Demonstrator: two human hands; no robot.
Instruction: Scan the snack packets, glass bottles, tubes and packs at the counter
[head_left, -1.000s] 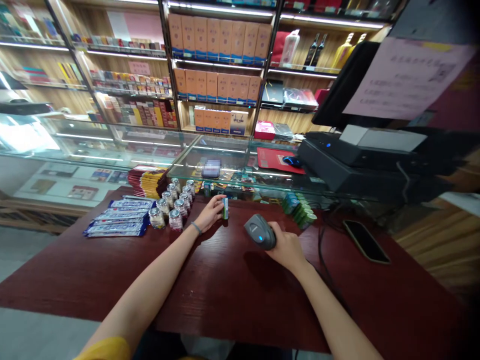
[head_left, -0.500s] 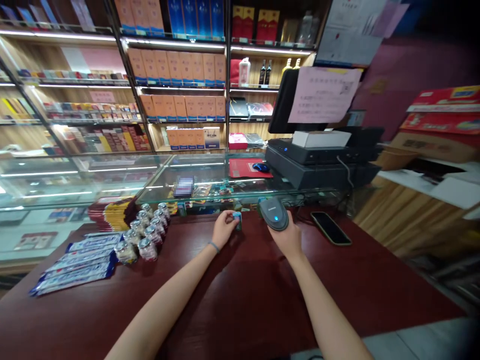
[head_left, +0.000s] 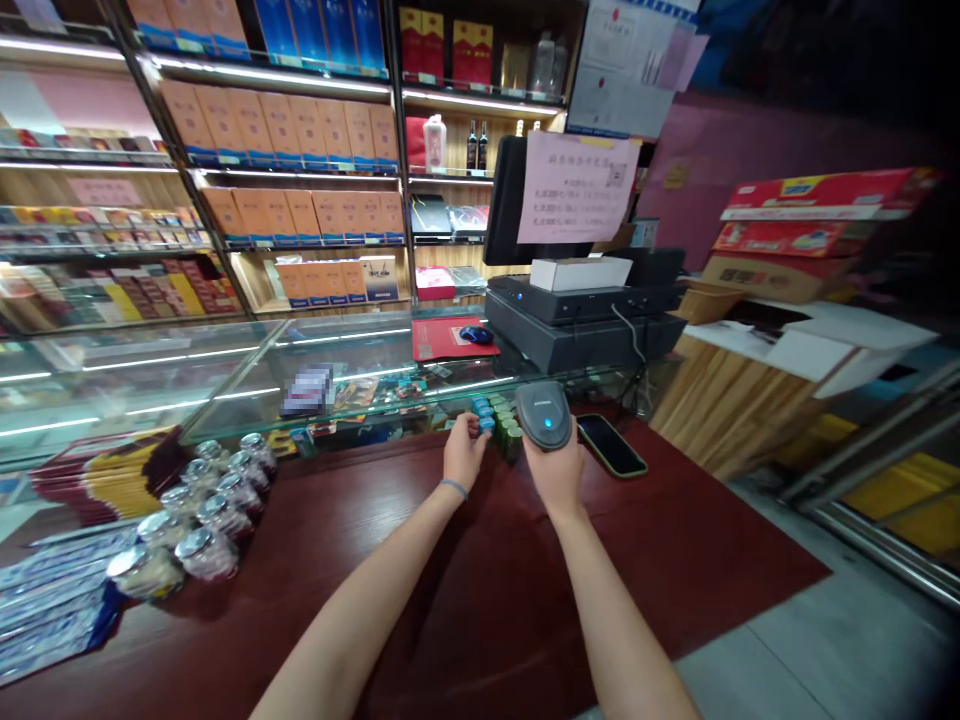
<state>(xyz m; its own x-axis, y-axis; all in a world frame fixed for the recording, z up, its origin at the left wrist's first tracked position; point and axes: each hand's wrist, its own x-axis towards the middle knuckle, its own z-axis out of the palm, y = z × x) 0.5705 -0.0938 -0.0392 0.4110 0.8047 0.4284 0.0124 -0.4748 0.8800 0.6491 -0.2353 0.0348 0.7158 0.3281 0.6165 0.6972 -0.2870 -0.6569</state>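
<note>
My right hand (head_left: 556,475) is wrapped round a dark grey barcode scanner (head_left: 544,412) with a lit blue light on top. The scanner is held above the dark red counter (head_left: 420,560). Left of it, the closed fingers of my left hand (head_left: 463,455) are on a small blue-topped container (head_left: 486,423), at the front of a short row of similar ones. Several small green containers (head_left: 510,430) stand between that row and the scanner, partly hidden by it. A phone (head_left: 613,446) lies just right of my right hand.
Silver-lidded jars (head_left: 208,552) stand in two rows at left, beside blue-and-white packets (head_left: 64,600) and upright maroon-and-yellow packs (head_left: 124,465). Behind the counter are a glass display case (head_left: 225,375), a mouse (head_left: 475,335) on a red mat and a black till (head_left: 577,335).
My view has swung right. My left hand has brought the small container rightward to the blue-topped row beside the green ones. The scanner stays in my right hand.
</note>
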